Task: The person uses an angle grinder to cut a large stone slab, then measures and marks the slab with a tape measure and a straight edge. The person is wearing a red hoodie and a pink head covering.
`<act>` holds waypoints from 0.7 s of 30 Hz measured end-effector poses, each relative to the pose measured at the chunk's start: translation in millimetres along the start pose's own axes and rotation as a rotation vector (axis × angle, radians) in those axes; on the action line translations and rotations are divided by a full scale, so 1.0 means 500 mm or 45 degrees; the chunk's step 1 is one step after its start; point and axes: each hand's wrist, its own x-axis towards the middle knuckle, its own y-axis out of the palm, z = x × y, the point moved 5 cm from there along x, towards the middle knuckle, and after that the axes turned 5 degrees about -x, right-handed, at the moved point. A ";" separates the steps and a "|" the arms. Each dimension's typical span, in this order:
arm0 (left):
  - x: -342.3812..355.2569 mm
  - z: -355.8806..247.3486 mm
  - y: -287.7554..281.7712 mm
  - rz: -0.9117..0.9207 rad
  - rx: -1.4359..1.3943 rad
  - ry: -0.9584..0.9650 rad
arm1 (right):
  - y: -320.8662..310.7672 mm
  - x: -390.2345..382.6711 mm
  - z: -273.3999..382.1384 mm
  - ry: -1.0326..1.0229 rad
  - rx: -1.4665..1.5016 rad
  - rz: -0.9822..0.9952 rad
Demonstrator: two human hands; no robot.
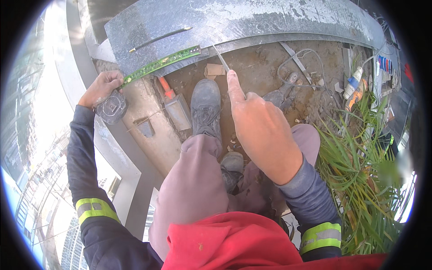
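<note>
Tape measure [111,109] in the left hand [104,89]: its dark case hung just below the curled fingers, while thumb and forefinger pinched the green blade [162,64] near where it came out, probably to keep the ribbon straight and stop it sliding back. The blade ran along the near edge of a grey metal sheet [252,21], laid there, it seemed, so that its marks could be read against that border. The right hand [265,128] was closed around a slim pointed tool [221,58], forefinger stretched along it as if for fine control; the tip stood just beyond the blade's free end, though whether it touched metal I could not tell. A dark rod [160,39] rested on the sheet, behind the tape. The sheet's surface was scuffed and patched with white, its edges bent by the lens. Below it lay bare soil [256,58] with a tan block [214,70], a loose cable [310,51] and an orange-handled tool [177,111] beside the boot [206,105]. Long-leaved plants [355,175] crowded the right, and a pale frame [123,157] bordered the glaring left side.
</note>
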 end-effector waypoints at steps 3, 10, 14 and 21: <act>-0.002 0.003 0.000 0.013 -0.023 -0.040 | 0.013 0.027 0.003 0.011 0.069 -0.096; -0.005 0.012 0.003 -0.020 -0.075 -0.007 | 0.055 0.041 0.014 0.069 0.119 0.008; -0.007 0.008 0.007 -0.017 -0.118 -0.023 | 0.060 0.051 0.024 0.059 0.147 0.022; -0.004 0.008 0.003 -0.012 -0.082 -0.030 | 0.044 0.059 0.015 -0.013 0.170 -0.097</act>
